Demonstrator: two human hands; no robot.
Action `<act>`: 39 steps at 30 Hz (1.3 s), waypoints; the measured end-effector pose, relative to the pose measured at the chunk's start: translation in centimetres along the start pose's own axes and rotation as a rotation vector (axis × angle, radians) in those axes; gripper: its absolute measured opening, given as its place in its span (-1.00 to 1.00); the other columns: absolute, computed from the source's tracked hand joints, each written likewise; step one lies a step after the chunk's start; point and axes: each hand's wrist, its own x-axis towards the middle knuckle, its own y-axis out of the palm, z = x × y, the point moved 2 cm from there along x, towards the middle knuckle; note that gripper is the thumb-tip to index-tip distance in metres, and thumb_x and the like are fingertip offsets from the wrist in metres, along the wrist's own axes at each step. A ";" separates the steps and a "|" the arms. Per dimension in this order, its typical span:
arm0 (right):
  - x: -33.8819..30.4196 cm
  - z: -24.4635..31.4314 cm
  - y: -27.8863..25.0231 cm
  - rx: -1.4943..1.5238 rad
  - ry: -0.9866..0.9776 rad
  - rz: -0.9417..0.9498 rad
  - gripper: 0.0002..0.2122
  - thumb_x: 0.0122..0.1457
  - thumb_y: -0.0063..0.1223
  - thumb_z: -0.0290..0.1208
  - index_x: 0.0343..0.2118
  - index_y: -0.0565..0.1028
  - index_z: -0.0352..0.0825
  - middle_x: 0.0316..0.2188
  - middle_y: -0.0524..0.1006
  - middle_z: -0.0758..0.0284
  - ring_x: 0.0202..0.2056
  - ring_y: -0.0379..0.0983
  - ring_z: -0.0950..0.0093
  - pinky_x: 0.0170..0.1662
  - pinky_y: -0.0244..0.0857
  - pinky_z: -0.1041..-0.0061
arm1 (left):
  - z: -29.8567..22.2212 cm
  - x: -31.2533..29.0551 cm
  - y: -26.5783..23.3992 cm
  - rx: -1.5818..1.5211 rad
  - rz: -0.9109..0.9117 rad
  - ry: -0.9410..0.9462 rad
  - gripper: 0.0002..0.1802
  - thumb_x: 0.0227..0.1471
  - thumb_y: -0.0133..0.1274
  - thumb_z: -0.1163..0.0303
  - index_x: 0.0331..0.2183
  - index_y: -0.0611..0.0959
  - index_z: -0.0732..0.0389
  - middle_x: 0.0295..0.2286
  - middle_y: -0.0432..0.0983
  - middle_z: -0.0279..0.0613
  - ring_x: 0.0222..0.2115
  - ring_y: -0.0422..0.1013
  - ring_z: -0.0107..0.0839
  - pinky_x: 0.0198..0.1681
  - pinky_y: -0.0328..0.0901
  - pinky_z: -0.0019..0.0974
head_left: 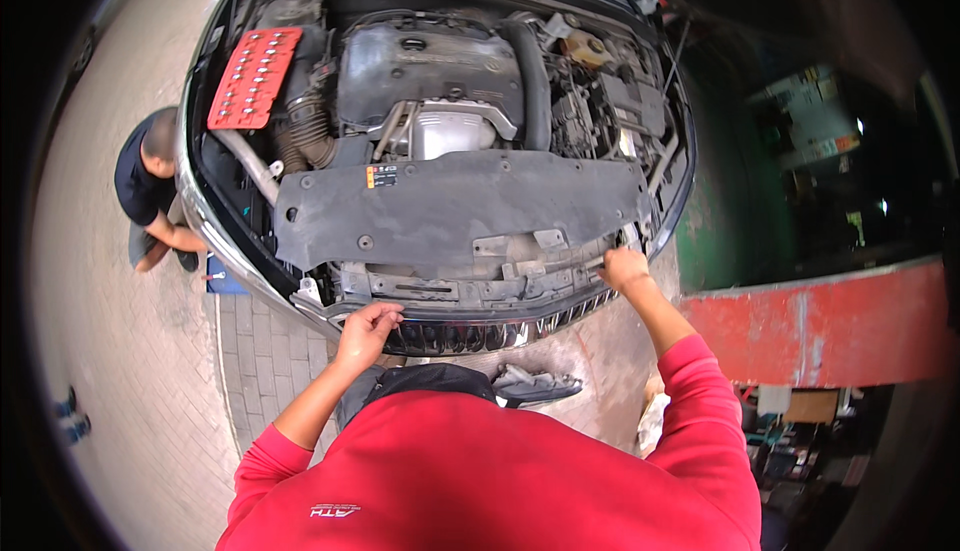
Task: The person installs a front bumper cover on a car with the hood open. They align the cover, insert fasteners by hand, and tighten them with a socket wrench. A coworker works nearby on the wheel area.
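Note:
My left hand (368, 336) is at the top edge of the chromed front grille (480, 333), left of its middle. Its thumb and fingertips are pinched together, and whatever lies between them is too small to tell. Farther right, my right hand (626, 269) is curled closed at the right end of the car's front crossmember (520, 289). What its fingers hold, if anything, is hidden. Between my hands and the engine lies a wide black plastic radiator cover (460, 206), with an uncovered gap along its front edge.
A red tray (243, 124) of small metal bits rests on the left of the engine bay, beside the engine cover (430, 76). Another person (150, 176) crouches by the left fender, near a blue case (228, 276). A grey part (537, 384) lies on the ground.

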 end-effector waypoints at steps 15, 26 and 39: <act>-7.1 0.2 -2.4 0.824 -0.066 -0.064 -0.71 0.07 0.35 -0.16 -0.29 0.71 -0.31 -0.47 0.66 0.11 -0.41 0.64 0.37 -0.20 0.47 0.33 | -5.5 0.8 2.8 0.592 0.120 0.381 -0.79 0.17 0.14 0.36 -0.15 0.71 0.16 -0.24 0.62 -0.08 -0.20 0.53 -0.01 -0.10 0.44 -0.06; -8.0 25.8 -11.1 1.444 -0.554 -0.125 -0.68 0.25 0.25 -0.40 0.04 0.57 -0.37 -0.44 0.58 0.45 -0.40 0.41 0.72 -0.29 0.33 0.68 | -10.2 3.1 -6.2 0.848 0.108 0.452 -0.71 0.23 0.07 0.18 -0.17 0.65 0.18 -0.30 0.59 0.03 -0.29 0.54 0.04 -0.21 0.41 0.00; -11.1 24.9 2.4 1.659 0.024 -0.051 -0.66 0.28 0.19 -0.36 0.03 0.55 -0.47 -0.40 0.61 0.37 -0.40 0.43 0.66 -0.32 0.33 0.60 | -16.5 29.9 -38.5 1.039 -0.905 0.053 -0.72 0.25 -0.12 0.28 -0.21 0.55 0.29 -0.27 0.63 0.26 -0.17 0.57 0.23 -0.10 0.48 0.16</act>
